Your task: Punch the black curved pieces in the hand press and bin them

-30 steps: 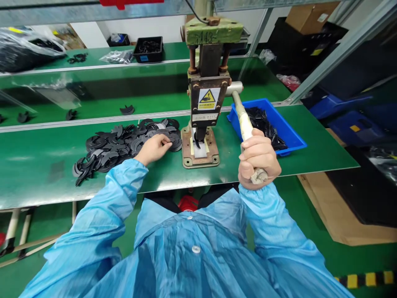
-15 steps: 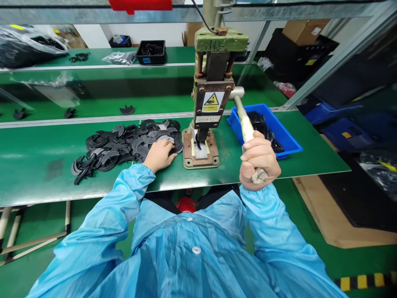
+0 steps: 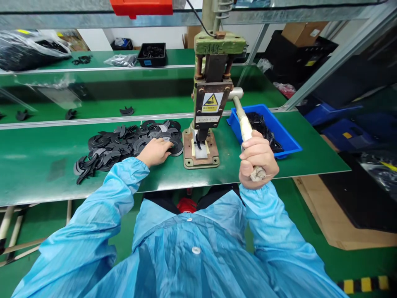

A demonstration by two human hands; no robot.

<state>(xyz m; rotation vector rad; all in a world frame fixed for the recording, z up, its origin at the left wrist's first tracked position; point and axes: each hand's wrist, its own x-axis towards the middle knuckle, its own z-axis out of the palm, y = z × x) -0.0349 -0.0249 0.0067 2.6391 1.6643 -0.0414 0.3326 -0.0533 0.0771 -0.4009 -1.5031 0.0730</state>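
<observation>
My left hand (image 3: 155, 151) rests at the near right side of a pile of black curved parts (image 3: 114, 151). Its fingers reach over the pieces, thumb a little apart, and the fingertips are partly hidden among them. My right hand (image 3: 259, 160) is wrapped round the lever handle (image 3: 245, 124) of a green hand press (image 3: 213, 99). Wrapping at the handle's lower end shows below the fist. The ram (image 3: 202, 135) is low over the press base (image 3: 187, 154), where a dark curved piece (image 3: 198, 143) shows on the light-coloured fixture (image 3: 201, 154).
A blue bin (image 3: 290, 138) of black parts stands right of the press, behind my right hand. Several curved parts (image 3: 127, 111) lie on the strip behind the bench rail (image 3: 93, 121). Farther back are a black tray (image 3: 152, 61) and a plastic bag (image 3: 29, 49).
My left hand has shifted slightly left along the pile, its thumb now nearer the fingers. My right hand still grips the lever, which looks almost unchanged, and the ram stays low.
</observation>
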